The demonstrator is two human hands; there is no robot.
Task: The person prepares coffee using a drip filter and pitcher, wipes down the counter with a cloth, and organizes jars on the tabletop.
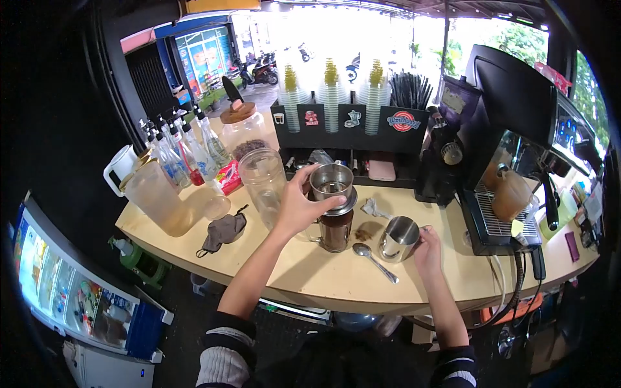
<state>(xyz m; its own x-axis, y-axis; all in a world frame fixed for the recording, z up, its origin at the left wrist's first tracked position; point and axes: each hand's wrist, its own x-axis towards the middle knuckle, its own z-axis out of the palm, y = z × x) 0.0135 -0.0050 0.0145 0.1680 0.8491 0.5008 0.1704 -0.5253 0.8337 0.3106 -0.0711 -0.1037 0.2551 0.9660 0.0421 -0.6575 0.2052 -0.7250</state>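
Observation:
My left hand (302, 205) is wrapped round a metal drip filter (331, 181), which sits on top of a glass mug (336, 231) with dark contents. Over to the right, my right hand (427, 247) grips the handle of a steel pitcher (399, 238) at the counter surface. Between mug and pitcher lies a metal spoon (375, 262), beside a small brown smear of powder. A crumpled tissue (375, 208) is just behind them. Left of my left hand stands a clear open jar (262, 181).
An espresso machine (511, 149) and grinder (446, 142) fill the right side. Behind is a black organizer (349, 120) with stacked cups and straws. Syrup bottles (187, 152), a plastic pitcher (153, 194) and a dark face mask (223, 233) are at left on the counter (291, 278).

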